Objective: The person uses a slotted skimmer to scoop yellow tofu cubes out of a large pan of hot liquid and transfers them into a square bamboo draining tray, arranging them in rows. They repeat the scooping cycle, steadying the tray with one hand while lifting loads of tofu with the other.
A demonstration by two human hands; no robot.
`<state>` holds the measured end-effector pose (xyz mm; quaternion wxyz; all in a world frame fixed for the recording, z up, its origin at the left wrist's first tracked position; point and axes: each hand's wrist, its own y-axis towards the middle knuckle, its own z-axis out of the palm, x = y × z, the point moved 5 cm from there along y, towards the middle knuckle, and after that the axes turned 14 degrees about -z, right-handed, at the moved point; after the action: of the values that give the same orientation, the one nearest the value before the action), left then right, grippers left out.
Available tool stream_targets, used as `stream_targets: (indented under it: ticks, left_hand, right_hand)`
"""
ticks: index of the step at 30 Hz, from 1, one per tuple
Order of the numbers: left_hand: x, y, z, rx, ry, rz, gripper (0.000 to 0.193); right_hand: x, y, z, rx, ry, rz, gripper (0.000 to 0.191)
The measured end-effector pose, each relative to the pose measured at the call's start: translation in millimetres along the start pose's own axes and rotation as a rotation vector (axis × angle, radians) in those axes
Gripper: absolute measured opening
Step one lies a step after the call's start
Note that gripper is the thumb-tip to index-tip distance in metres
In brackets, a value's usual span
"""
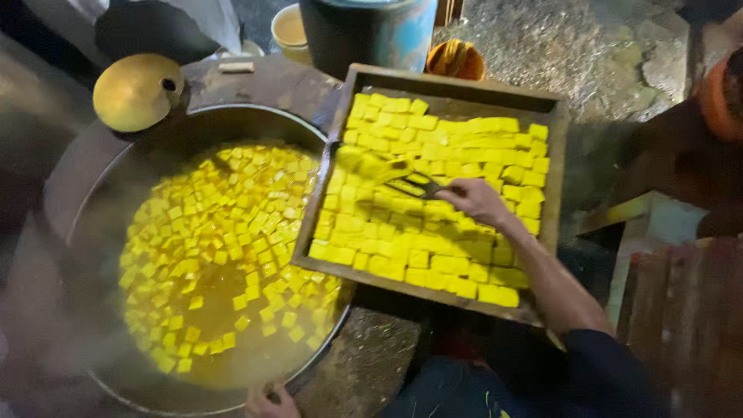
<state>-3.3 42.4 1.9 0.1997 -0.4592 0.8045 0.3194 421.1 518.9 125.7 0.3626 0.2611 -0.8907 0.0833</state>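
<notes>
The big round pan [209, 255] full of yellow liquid is the anchor of the scene. A wooden tray [553, 155] lies tilted across the pan's right rim, its near-left corner hanging over the liquid, so that whatever is pushed off that edge would drop straight into the pan. The tray carries a dense layer of yellow cubes [441, 193], and many more of the same cubes [209, 232] float in the pan itself. The right hand [476, 200], reaching in from the pan's right side, is closed around the handle of a flat metal spatula [402, 182], whose blade lies low among the cubes on the tray and points toward the pan, a grip suited to sliding pieces along the boards. The left hand [269, 401] sits at the pan's near rim with fingers curled over the edge, apparently gripping it to steady it. Behind the pan, at its far-left rim, rests a round brass-coloured lid [135, 91], and beyond the far side stand a dark blue barrel [371, 35] and a small pale bowl [289, 31].
</notes>
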Motion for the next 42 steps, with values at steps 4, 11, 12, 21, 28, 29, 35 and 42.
stream_targets:
  ticks: [4, 11, 12, 21, 28, 29, 35, 42]
  left_hand:
    - [-37.3, -9.1, 7.6, -0.105, 0.023, -0.014, 0.033]
    - [-91.8, -37.0, 32.1, 0.060, 0.185, -0.027, 0.032]
    - [-104.9, -37.3, 40.5, 0.077, 0.157, 0.011, 0.033]
    - [-352.7, -14.4, 179.3, 0.279, -0.360, 0.294, 0.025]
    - [-597.3, -27.9, 343.6, 0.583, -0.337, 0.542, 0.036]
    - [-620.8, -34.8, 364.2, 0.596, -0.240, 0.564, 0.038]
    - [-706.7, -70.3, 444.4, 0.620, 0.075, 0.552, 0.058]
    - [-690.6, -64.5, 460.7, 0.690, 0.173, 0.674, 0.038]
  right_hand:
    - [-112.0, -4.1, -97.5, 0.001, -0.146, 0.161, 0.051]
    - [-209.0, 51.3, -181.7, -0.138, -0.453, -0.147, 0.053]
    - [-221.3, 63.4, -178.7, -0.006, -0.544, -0.085, 0.052]
    - [-238.4, 38.6, -196.3, -0.252, -0.768, -0.292, 0.036]
    - [-258.3, -153.4, -199.8, -0.568, -0.214, 0.016, 0.033]
    - [-263.9, -189.4, -194.1, -0.585, -0.153, 0.113, 0.038]
    - [-301.6, -367.4, -150.8, -0.645, 0.116, 0.765, 0.035]
    - [-329.9, -430.2, -120.7, -0.533, 0.152, 1.115, 0.034]
